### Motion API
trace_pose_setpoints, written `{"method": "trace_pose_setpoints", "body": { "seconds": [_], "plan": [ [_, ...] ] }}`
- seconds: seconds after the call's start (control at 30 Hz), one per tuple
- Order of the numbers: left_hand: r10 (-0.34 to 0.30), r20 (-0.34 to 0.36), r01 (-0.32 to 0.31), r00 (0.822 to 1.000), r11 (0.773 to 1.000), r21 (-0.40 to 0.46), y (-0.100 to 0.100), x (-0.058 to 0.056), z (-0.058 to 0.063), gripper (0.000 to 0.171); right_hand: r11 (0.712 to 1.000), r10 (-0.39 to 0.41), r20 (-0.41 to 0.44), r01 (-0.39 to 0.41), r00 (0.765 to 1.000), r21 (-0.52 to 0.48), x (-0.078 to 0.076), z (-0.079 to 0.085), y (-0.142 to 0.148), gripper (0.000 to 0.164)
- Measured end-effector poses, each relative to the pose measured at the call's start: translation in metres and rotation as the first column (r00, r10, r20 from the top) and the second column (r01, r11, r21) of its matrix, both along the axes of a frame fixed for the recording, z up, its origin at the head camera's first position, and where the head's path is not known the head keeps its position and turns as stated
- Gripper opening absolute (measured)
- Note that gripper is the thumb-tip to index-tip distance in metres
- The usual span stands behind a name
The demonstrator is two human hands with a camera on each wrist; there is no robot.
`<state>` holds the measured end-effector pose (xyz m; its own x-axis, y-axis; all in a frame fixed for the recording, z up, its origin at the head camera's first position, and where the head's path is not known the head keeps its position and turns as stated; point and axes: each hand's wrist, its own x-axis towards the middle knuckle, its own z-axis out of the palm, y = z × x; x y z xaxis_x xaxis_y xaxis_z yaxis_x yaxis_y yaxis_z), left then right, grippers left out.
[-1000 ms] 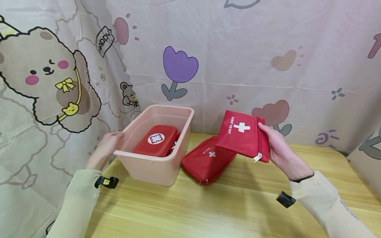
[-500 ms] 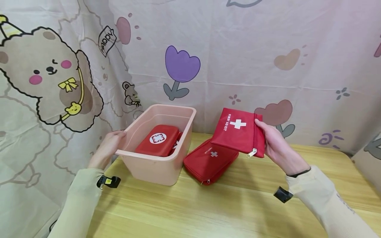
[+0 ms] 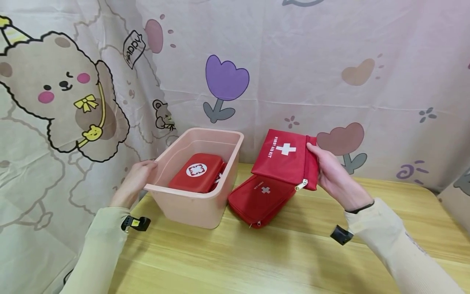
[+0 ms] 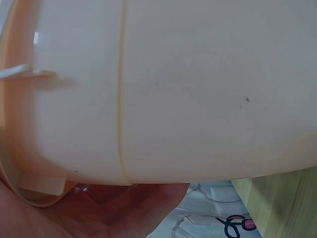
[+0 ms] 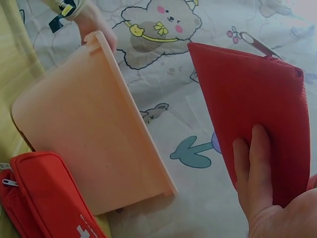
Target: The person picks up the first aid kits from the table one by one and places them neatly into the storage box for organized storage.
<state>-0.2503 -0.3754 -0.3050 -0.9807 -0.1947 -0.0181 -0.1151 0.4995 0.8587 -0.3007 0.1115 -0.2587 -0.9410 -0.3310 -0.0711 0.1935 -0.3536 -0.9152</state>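
My right hand pinches a flat red first aid pouch by its zipped edge, thumb on the front and fingers spread behind. In the head view the pouch is held up, overlapping a thicker red first aid case that lies on the table. My left hand grips the left rim of a pink plastic bin. In the bin sits a red case with a round white emblem, with another red item partly hidden beside it. The left wrist view shows the bin's outer wall close up.
The wooden table carries the bin at left and the thicker case against the bin's right side. A printed cloth hangs behind and to the left. Small black cameras are strapped at both wrists.
My right hand has carried the flat pouch leftward and slightly up, closer to the bin. The left hand keeps its grip on the rim. The view has shifted slightly.
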Motion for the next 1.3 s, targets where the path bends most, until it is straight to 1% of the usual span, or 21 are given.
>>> {"method": "trace_pose_setpoints", "body": {
  "seconds": [0.33, 0.57, 0.77, 1.1, 1.3],
  "plan": [
    [0.007, -0.004, -0.007, 1.0, 1.0, 0.005, 0.002, 0.001, 0.0, 0.061, 1.0, 0.019, 0.009, -0.019, 1.0, 0.014, -0.005, 0.003, -0.017, 0.036],
    [0.003, 0.008, -0.004, 1.0, 1.0, 0.008, 0.002, 0.001, 0.0, 0.063, 1.0, 0.021, 0.007, -0.021, 1.0, 0.009, -0.01, 0.004, -0.033, 0.033],
    [0.01, -0.003, -0.01, 1.0, 1.0, 0.005, 0.002, 0.002, 0.0, 0.062, 0.999, 0.04, 0.005, -0.04, 0.999, 0.018, -0.011, 0.004, -0.045, 0.033],
    [0.006, -0.026, -0.006, 1.0, 1.0, -0.005, 0.003, 0.002, 0.002, 0.061, 0.998, 0.046, -0.008, -0.045, 0.999, 0.032, -0.014, 0.005, -0.059, 0.031],
    [0.005, -0.006, -0.005, 1.0, 1.0, -0.002, 0.002, 0.003, 0.002, 0.062, 0.998, 0.03, -0.009, -0.029, 1.0, 0.063, -0.017, 0.003, -0.07, 0.033]
  ]
}}
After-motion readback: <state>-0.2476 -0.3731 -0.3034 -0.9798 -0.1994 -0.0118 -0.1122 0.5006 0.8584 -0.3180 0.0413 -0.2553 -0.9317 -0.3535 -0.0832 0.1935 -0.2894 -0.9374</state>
